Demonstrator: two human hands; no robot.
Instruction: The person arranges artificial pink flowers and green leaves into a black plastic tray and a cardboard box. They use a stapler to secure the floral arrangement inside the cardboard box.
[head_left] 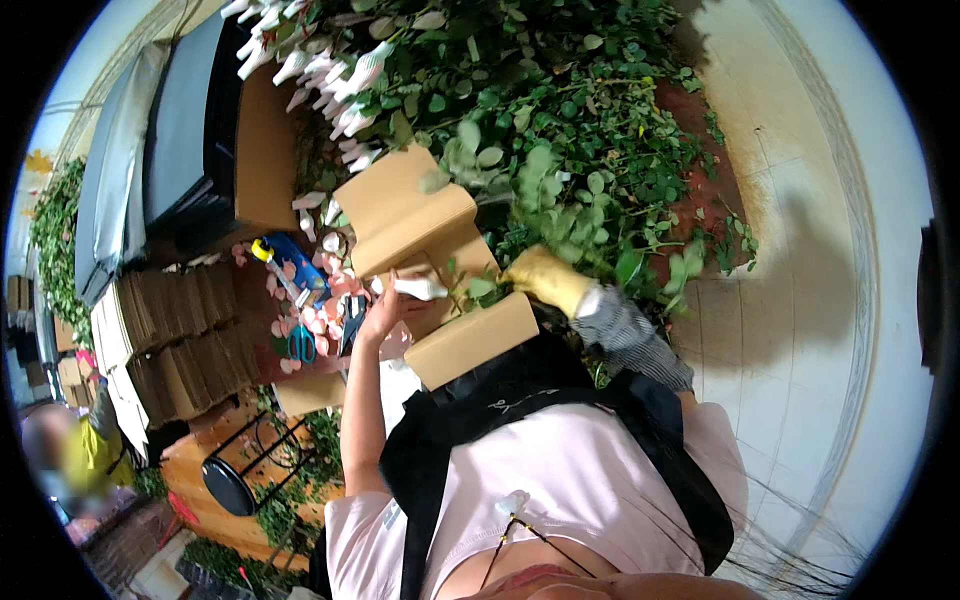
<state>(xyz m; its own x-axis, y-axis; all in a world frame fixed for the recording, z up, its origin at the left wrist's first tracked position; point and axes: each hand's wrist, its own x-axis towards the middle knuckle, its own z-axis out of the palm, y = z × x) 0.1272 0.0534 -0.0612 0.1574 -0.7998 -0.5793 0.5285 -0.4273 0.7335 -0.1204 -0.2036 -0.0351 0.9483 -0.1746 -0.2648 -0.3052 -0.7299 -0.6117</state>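
A rose [420, 288] with its bud in a white net sleeve lies over the folded brown cardboard [400, 220] in front of me. My left hand [384, 312], bare, is closed at the bud end, its fingers partly hidden by the sleeve. The leafy stem runs right toward my right hand [548, 280], which wears a yellow glove and is closed around the stem. Blurred leaves [540, 190] rise just beyond the glove. The near flap of cardboard [473, 340] stands up against my black apron [500, 385].
Leafy rose stems [600, 130] pile up beyond, with sleeved buds [335, 85] at far left. Pink petals [325, 315], teal scissors [300, 343] and a yellow-capped tool [263, 252] lie left. Stacked cardboard [180, 340], a black stool [230, 485] and another person [90, 450] are further left.
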